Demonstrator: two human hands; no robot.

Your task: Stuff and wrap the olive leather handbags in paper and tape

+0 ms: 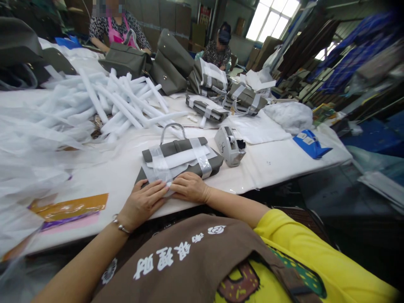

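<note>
A dark grey-green handbag [176,147] lies on the white-covered table in front of me, its wrapped handle pointing away. White sheet material and two translucent strips cross its front. My left hand [147,198] rests at the bag's near left edge, fingers extended over the end of a strip. Beside it, my right hand [189,187] touches the same near edge, its fingers bent together and its fingertips close to the left ones. Whatever lies between those fingertips is too small to make out. A grey tape dispenser [229,146] stands just right of the bag.
White tubes [120,101] are heaped at the back left. Several wrapped bags [208,107] lie behind the dispenser. A blue tape dispenser [311,144] sits near the right edge of the table [268,166]. Two people are across the table.
</note>
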